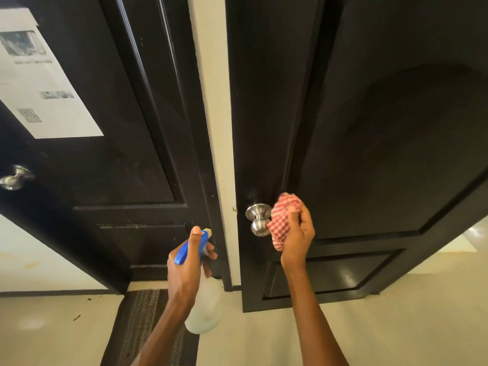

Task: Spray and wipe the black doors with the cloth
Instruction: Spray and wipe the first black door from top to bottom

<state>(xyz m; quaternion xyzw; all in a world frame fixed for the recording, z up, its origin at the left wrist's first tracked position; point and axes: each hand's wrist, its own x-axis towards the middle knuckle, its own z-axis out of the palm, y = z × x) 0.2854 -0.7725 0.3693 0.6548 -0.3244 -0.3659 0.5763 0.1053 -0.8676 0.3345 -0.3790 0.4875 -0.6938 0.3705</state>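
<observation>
Two black panelled doors stand side by side: the left door and the right door. My left hand grips a clear spray bottle with a blue trigger head, its nozzle aimed at the left door's lower right corner. My right hand holds a bunched red-and-white checked cloth against the right door, right beside its silver knob.
A cream wall strip separates the doors. A white printed sheet is stuck on the left door above its silver knob. A dark patterned mat lies on the pale floor below.
</observation>
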